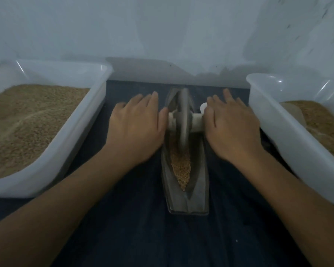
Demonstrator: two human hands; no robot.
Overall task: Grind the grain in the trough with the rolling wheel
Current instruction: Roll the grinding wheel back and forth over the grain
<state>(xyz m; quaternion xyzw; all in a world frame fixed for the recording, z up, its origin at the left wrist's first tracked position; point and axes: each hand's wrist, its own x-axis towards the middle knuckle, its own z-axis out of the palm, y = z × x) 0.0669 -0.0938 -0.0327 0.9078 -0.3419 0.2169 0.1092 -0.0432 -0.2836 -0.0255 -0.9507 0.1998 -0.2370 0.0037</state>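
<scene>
A narrow boat-shaped metal trough (pixel 198 197) lies lengthwise on the dark cloth between my arms. Tan grain (pixel 181 168) fills its near half. A grey metal wheel (pixel 183 120) stands upright in the far part of the trough, on a pale axle (pixel 197 122) that sticks out both sides. My left hand (pixel 137 124) lies flat, palm down, over the axle's left end with fingers straight. My right hand (pixel 232 124) lies flat over the right end in the same way. The axle ends are hidden under my palms.
A white plastic tub (pixel 81 120) of brown grain sits on the left. Another white tub (pixel 289 135) with grain and a scoop sits on the right. A pale wall rises close behind the trough. Dark cloth (pixel 143 237) covers the surface.
</scene>
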